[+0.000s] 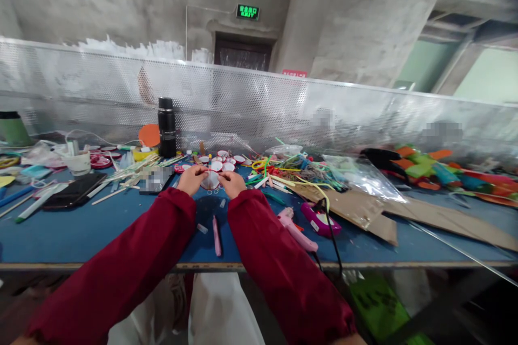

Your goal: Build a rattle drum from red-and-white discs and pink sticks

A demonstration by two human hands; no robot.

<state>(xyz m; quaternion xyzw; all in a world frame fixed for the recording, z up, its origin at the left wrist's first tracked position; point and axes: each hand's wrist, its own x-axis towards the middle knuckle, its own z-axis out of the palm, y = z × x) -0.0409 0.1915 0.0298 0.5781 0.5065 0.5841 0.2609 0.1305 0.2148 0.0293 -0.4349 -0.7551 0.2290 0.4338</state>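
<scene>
Both arms wear dark red sleeves and reach out over a blue worktable [81, 232]. My left hand [191, 179] and my right hand [232, 183] meet above the table, fingers pinched. Between them stretches a thin red strand [213, 172], held at each end. Under it sits a small round white disc [210, 180], touching or held by the fingers; I cannot tell which. More small round red-rimmed discs [226, 163] lie just beyond the hands.
A black flask [167, 127] stands behind the hands. A pink glue gun [297, 230] with its cable, a pink stick [217, 236], coloured pipe cleaners [299, 168], cardboard sheets [404, 215], a black phone [75, 191] and a perforated metal screen [259, 102] surround the spot.
</scene>
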